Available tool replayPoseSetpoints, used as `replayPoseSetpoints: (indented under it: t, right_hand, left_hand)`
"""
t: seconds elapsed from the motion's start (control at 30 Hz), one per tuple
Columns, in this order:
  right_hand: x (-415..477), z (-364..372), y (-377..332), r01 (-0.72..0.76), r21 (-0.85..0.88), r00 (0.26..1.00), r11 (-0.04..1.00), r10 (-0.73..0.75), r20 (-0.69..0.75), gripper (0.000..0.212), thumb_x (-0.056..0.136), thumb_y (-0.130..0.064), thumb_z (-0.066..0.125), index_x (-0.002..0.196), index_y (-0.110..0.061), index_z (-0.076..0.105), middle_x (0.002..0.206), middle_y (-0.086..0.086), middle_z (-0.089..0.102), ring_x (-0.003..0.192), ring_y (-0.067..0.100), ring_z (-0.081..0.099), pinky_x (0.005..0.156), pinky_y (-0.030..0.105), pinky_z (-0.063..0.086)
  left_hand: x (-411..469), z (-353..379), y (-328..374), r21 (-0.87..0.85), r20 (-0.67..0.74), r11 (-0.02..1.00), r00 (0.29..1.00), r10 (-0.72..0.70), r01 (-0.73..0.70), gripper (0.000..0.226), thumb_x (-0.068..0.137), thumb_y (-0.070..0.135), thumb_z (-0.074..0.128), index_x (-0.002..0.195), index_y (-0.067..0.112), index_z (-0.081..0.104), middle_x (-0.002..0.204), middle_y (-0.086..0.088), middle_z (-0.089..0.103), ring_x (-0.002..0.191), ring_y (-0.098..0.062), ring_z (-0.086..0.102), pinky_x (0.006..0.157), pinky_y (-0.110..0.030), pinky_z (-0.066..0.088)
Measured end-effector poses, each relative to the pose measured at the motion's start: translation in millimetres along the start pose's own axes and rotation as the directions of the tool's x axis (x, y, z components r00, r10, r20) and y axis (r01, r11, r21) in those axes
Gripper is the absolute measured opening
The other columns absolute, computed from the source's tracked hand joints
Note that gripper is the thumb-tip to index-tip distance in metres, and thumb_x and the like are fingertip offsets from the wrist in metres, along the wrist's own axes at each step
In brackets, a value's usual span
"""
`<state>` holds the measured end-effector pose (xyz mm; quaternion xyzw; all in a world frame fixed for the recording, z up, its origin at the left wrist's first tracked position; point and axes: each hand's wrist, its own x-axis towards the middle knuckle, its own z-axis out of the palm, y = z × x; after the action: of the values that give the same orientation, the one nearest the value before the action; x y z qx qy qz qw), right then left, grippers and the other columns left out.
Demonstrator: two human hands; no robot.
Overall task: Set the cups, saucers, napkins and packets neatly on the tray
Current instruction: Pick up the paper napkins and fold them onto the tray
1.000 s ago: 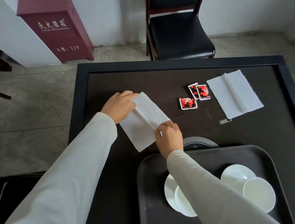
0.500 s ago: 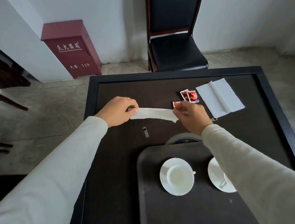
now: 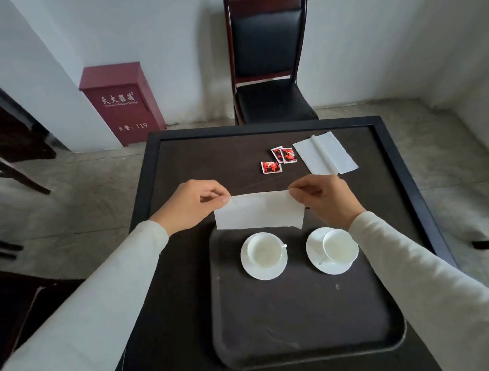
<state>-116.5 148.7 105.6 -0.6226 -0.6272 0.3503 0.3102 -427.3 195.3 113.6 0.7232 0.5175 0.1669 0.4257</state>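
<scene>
I hold a folded white napkin [image 3: 259, 212] in the air just beyond the far rim of the dark tray [image 3: 305, 322]. My left hand [image 3: 193, 207] pinches its top left corner and my right hand [image 3: 325, 197] pinches its top right corner. On the tray stand two white cups on white saucers, the left cup [image 3: 264, 250] and the right cup [image 3: 339, 246], side by side near the far end. A second white napkin [image 3: 324, 154] lies flat on the table at the back right. Three red packets [image 3: 280, 158] lie just left of it.
The black table [image 3: 175, 150] has a raised rim all round. A black chair [image 3: 269, 61] stands behind its far edge against the wall. A red fire cabinet [image 3: 121, 104] sits on the floor at the back left. Dark furniture stands at the left.
The napkin lay on the table being folded; both hands lifted it and carried it toward me, to just above the tray's far rim. The camera view rose and pulled back.
</scene>
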Motion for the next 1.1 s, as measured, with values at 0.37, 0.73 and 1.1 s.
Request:
replayPoseSetpoints:
  t: [0.37, 0.73, 1.1]
  right_hand:
    - [-84.3, -0.1, 30.8, -0.245, 0.433, 0.951, 0.867, 0.128, 0.281, 0.006, 0.085, -0.016, 0.081, 0.091, -0.013, 0.081, 0.086, 0.006, 0.080, 0.080, 0.014, 0.077, 0.070, 0.021, 0.059]
    - [-152.1, 74.7, 123.8, -0.517, 0.470, 0.841, 0.715, 0.323, 0.434, 0.009, 0.094, -0.016, 0.069, 0.090, -0.012, 0.075, 0.094, 0.004, 0.078, 0.088, 0.016, 0.075, 0.075, 0.025, 0.060]
    - [-171.9, 118.8, 149.7, -0.589, 0.430, 0.808, 0.685, 0.518, 0.281, 0.012, 0.095, -0.023, 0.067, 0.090, -0.017, 0.076, 0.086, 0.004, 0.078, 0.081, 0.020, 0.071, 0.078, 0.047, 0.061]
  left_hand:
    - [-95.3, 85.0, -0.2, -0.516, 0.027, 0.806, 0.946, -0.324, 0.291, 0.009, 0.095, 0.023, 0.070, 0.094, 0.022, 0.080, 0.096, -0.005, 0.080, 0.090, -0.017, 0.076, 0.071, -0.024, 0.059]
    - [-161.8, 209.9, -57.3, -0.670, -0.022, 0.596, 0.790, -0.612, 0.443, 0.015, 0.099, 0.033, 0.064, 0.106, 0.025, 0.075, 0.109, -0.001, 0.077, 0.105, -0.017, 0.072, 0.079, -0.030, 0.058]
    - [-171.1, 240.8, -82.2, -0.694, -0.063, 0.580, 0.766, -0.639, 0.427, 0.020, 0.094, 0.022, 0.072, 0.113, 0.026, 0.072, 0.114, 0.000, 0.075, 0.112, -0.018, 0.069, 0.097, -0.041, 0.056]
